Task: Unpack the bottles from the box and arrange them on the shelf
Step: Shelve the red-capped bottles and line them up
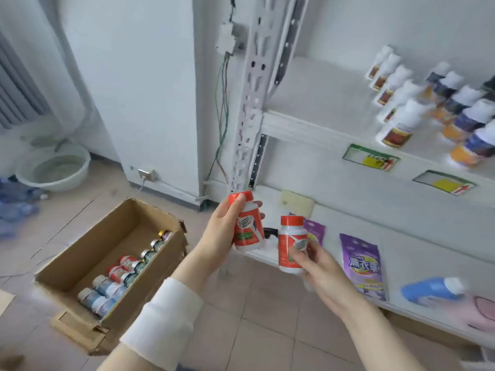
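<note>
A pale basin (53, 167) sits on the floor, far off at ten o'clock from the hands. Nearer, at eight o'clock, the cardboard box (155, 277) stands open. A row of small bottles (120, 274) lies along its right wall, not yet unpacked. The left hand (225, 231) is curled round a red-capped bottle (247, 231), with the thumb up on the cap. Just beside it, at three o'clock, the right hand (321, 269) pinches a second red bottle (290, 247) low down with its fingertips. Both are up in the air. They look like light, hard plastic, maybe a bit slippery, so holding round the middle seems safest. At one o'clock the shelf (321, 124) has rows of white-capped bottles (396, 127), too blurry to read. Purple bags (364, 266) lie at four o'clock.
</note>
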`<state>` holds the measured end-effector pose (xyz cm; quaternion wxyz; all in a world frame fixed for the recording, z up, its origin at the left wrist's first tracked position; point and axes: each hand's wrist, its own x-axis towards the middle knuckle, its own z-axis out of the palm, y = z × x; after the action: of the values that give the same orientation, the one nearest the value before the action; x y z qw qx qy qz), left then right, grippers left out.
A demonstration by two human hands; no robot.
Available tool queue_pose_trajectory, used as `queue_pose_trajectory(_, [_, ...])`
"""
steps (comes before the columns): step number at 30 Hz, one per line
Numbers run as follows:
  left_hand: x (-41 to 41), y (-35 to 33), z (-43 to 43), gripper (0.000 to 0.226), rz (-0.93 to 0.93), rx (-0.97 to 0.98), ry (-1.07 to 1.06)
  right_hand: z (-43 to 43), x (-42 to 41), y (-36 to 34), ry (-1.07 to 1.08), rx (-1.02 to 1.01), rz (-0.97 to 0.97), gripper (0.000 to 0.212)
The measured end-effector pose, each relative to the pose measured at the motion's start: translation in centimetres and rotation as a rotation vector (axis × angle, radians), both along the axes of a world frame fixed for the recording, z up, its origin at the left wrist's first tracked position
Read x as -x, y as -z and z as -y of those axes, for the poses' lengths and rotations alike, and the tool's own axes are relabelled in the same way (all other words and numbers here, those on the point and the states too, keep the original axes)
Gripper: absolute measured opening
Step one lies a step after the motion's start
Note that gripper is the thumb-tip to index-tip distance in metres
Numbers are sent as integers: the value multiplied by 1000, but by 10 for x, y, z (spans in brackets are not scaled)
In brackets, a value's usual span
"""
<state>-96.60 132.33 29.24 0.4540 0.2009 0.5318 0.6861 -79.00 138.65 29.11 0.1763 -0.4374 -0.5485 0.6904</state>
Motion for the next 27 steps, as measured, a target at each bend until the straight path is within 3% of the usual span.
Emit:
queue_pose_trajectory(2, [-54,-20,-26,17,-38,-41,81,-16,-58,-17,30,-40,-31,50])
queue_pose_trajectory(3, [-82,-30,-38,17,-43,-57,118,-23,-88,-24,50,-67,-48,47])
queue_pose_trajectory(7, [-185,-71,-87,19,-90,-147,281,-47,-195,-60,189,-149,-79,51])
queue_pose_trajectory(10, [-246,-100,-117,36,-161,-209,401,-64,-259,-82,271,-209,-86,63])
queue_pose_trajectory(13, [-293,-124,-146,32,-232,-238,502,-84,-311,-99,312,-245,-98,27])
queue_pose_trajectory(14, [-305,-131,-156,31,-255,-252,522,-91,-325,-106,341,-255,-106,26])
queue_pose_trajectory(19, [-352,-169,-207,31,-380,-324,579,-133,-380,-141,456,-356,-158,57])
queue_pose_trajectory(22, [-369,-191,-249,25,-426,-328,585,-167,-401,-166,477,-427,-183,48])
queue_pose_trajectory(25, [-379,-210,-297,25,-517,-309,591,-211,-414,-191,455,-493,-147,65])
queue_pose_trajectory(27, [-382,-220,-332,30,-606,-276,593,-243,-419,-207,419,-524,-84,65])
